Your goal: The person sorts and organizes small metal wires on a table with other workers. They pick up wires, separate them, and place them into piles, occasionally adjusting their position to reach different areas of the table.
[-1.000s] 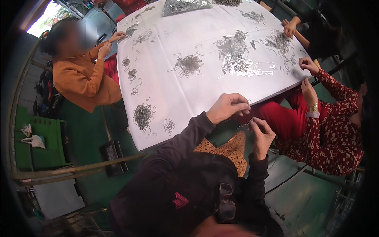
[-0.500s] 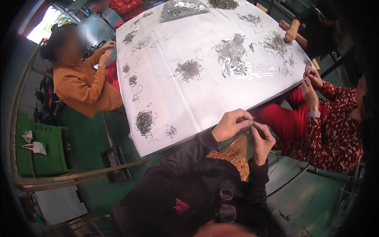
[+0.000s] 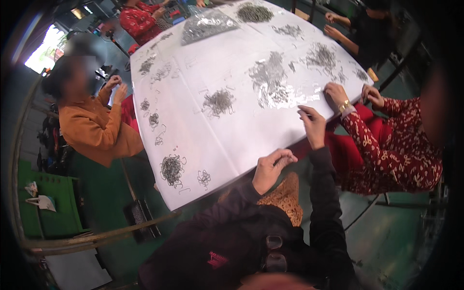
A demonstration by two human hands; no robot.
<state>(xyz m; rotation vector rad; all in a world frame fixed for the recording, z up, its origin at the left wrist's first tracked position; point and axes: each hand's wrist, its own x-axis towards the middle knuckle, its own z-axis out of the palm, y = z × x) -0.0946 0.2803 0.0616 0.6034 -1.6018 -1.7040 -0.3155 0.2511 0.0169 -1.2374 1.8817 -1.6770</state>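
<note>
My left hand (image 3: pixel 273 169) is above the near table edge, its thumb and fingertips drawn together in a pinch; what lies between them, if anything, is too small to make out. Farther right, my right hand (image 3: pixel 313 126) reaches over the white table (image 3: pixel 212 150), fingers extended and somewhat apart, with nothing visible in them. Its fingertips are just short of a spread heap of small shiny flat metal pieces (image 3: pixel 271 79). Left of that heap lies a pile of thin wire hooks (image 3: pixel 218 102). At the near left corner are a denser hook pile (image 3: pixel 171 169) and a smaller cluster (image 3: pixel 204 179).
A co-worker in patterned red (image 3: pixel 386 150) sits close on my right, one hand on the table near mine. Others sit around the table, one in orange (image 3: pixel 92 121) at the left. A clear plastic bag of parts (image 3: pixel 208 26) and a dark pile (image 3: pixel 255 13) lie at the far side.
My hands have come apart: the right has moved up and forward over the table, while the left stays near the edge, slightly lower. The neighbour's hand has moved onto the table. The view has shifted.
</note>
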